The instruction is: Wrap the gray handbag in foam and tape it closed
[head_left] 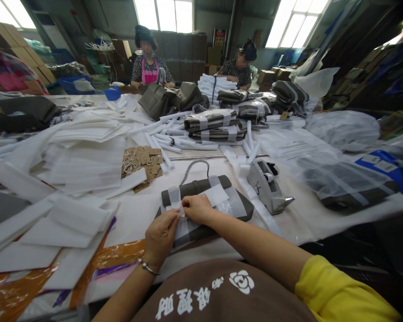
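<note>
A dark grey-green handbag (201, 232) lies in front of me with its thin looped handle (199, 162) pointing away. White foam pieces (216, 195) and translucent strips cover parts of its front. My left hand (161, 233) is closed, its thumb and fingers pinching the edge of a white wrapping strip (175, 197) at the bag's left side. My right hand (197, 209) rests across the bag from the right, fingertips pinched on the same strip, close to the left fingertips. The exact grip is partly hidden by the fingers.
A grey tape dispenser (267, 185) stands right of the bag. Left are foam sheets (83, 156) and brown tags (141, 163). Wrapped bags (215, 123) are stacked behind, and a plastic-covered bag (352, 179) lies far right. Co-workers (150, 67) are across the table.
</note>
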A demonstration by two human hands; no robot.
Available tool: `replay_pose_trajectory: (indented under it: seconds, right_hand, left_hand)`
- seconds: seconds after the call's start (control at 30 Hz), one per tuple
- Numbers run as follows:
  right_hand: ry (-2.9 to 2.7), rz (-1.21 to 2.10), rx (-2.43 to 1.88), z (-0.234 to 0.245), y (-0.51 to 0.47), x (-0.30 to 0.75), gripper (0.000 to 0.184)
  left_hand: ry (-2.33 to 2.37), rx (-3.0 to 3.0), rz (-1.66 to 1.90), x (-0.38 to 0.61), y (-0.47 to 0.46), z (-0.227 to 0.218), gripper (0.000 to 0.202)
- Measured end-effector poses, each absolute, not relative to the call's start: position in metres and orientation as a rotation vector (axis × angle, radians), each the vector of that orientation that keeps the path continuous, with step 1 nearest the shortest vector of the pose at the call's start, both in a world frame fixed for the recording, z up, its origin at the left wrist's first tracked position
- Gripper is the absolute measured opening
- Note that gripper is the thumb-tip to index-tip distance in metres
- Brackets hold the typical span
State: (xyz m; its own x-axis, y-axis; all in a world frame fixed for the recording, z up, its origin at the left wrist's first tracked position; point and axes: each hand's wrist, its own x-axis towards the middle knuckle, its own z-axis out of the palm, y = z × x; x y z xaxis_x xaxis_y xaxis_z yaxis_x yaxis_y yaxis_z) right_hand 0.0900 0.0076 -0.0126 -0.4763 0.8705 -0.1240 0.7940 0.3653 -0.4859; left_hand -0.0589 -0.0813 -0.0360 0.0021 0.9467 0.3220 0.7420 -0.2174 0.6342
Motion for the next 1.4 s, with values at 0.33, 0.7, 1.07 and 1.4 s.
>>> replay_pose_trajectory:
  seconds: [0.33, 0.7, 1.07, 1.4]
  right_hand:
    - [-2.44, 0.672, -1.481, -0.015, 0.003, 0.091, 0.018]
    - [-2.452, 0.663, -1.475, -0.017, 0.004, 0.09, 0.019]
    - [-2.431, 0.613, -1.494, -0.015, -0.001, 0.088, 0.02]
    - [-2.419, 0.57, -1.459, -0.018, -0.004, 0.09, 0.02]
  left_hand:
    - [1.439, 2.387, 0.458, -0.083, -0.074, -0.011, 0.055]
    - [1.375, 2.443, 0.472, -0.093, -0.085, -0.021, 0.072]
    - [1.332, 2.276, 0.39, -0.098, -0.082, -0.006, 0.076]
    - [1.388, 2.194, 0.457, -0.099, -0.053, -0.012, 0.051]
